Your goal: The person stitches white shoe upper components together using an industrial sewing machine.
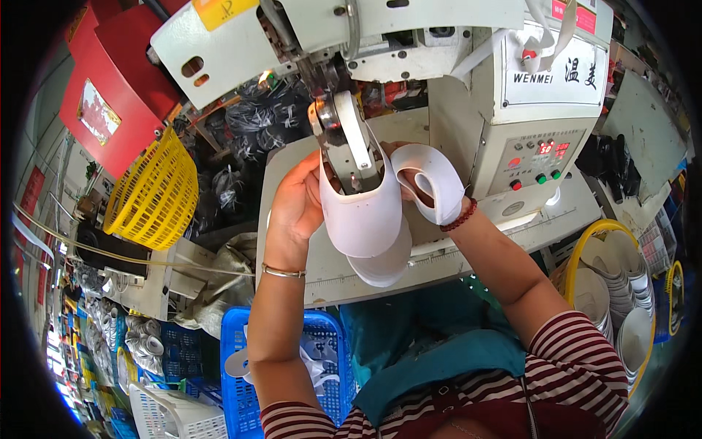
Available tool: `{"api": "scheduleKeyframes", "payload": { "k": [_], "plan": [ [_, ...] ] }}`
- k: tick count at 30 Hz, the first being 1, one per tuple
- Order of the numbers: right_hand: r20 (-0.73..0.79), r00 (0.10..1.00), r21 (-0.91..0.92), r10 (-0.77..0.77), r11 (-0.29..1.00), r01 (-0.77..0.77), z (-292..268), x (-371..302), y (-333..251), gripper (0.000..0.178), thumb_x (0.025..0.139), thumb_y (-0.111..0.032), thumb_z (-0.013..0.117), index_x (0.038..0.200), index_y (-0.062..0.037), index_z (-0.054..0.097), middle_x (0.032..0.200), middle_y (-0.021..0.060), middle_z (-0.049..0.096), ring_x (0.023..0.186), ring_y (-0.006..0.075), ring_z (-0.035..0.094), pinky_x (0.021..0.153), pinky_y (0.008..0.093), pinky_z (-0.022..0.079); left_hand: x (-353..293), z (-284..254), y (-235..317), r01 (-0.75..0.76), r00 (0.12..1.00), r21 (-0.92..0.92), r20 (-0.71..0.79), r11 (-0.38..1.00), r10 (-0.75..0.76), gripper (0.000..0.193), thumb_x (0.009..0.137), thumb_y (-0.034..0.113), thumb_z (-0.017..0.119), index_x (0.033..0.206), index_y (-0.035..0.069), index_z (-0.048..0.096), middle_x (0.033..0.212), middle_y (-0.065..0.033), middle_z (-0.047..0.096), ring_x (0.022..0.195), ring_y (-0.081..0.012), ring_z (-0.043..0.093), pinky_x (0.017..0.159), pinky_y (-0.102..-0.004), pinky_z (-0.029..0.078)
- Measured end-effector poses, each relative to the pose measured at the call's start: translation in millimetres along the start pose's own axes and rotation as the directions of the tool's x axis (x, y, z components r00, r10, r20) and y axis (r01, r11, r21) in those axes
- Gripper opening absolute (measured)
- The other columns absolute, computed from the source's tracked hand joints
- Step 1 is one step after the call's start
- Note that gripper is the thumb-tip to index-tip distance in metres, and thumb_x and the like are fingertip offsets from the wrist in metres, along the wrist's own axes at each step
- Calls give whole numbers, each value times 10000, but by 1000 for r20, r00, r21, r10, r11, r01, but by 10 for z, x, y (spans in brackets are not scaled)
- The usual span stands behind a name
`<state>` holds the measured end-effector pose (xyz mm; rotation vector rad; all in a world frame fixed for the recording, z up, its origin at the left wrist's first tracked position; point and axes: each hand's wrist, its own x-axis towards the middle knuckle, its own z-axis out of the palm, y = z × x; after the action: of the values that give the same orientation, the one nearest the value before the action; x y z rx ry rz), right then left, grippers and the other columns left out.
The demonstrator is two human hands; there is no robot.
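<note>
A white shoe upper [362,223] with a rounded toe hangs over the narrow arm of a bench machine [354,139], its opening around the machine's head. My left hand [298,196] grips its left edge, fingers partly behind it. On the other side, my right hand [395,148] is closed at the upper's right edge, mostly hidden behind a curled white piece [437,179] that drapes over my fingers and wrist. Whether this piece joins the upper is hidden. A further white rounded piece [384,267] shows below the toe.
A control box [526,161] with lit digits and buttons stands right on the worktable [322,282]. A blue basket [235,329] with white pieces sits below left. At right, a yellow basket [569,274] holds stacked white pieces. Another yellow basket [157,194] hangs left, near a red machine [121,80].
</note>
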<state>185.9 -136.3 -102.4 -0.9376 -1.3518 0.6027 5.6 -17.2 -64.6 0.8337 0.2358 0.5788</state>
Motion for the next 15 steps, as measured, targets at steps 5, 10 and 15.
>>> {"api": "scheduleKeyframes", "payload": {
  "k": [5,10,15],
  "plan": [
    [-261,927,-58,271,954,-295,140,-71,311,248,865,-201,575,805,39,591,645,25,545,632,73,504,561,245,425,-99,-196,-283,-8,973,407,-206,913,101,321,924,198,472,1190,19,484,931,-58,624,730,-127,616,654,-249,516],
    [-246,906,-97,345,921,-377,80,-182,470,237,871,-200,561,800,25,585,656,35,544,639,81,504,573,252,430,-124,-321,-564,-23,911,818,-219,575,349,256,918,178,500,1126,37,547,828,-38,608,636,-79,538,526,-223,438],
    [-354,931,-266,91,944,-194,11,-385,456,191,880,-198,560,874,-7,573,719,44,567,672,97,523,620,260,445,-272,-349,-695,-141,845,931,-64,337,531,195,887,99,502,1053,31,578,753,-37,584,599,-81,485,489,-228,389]
  ]
}}
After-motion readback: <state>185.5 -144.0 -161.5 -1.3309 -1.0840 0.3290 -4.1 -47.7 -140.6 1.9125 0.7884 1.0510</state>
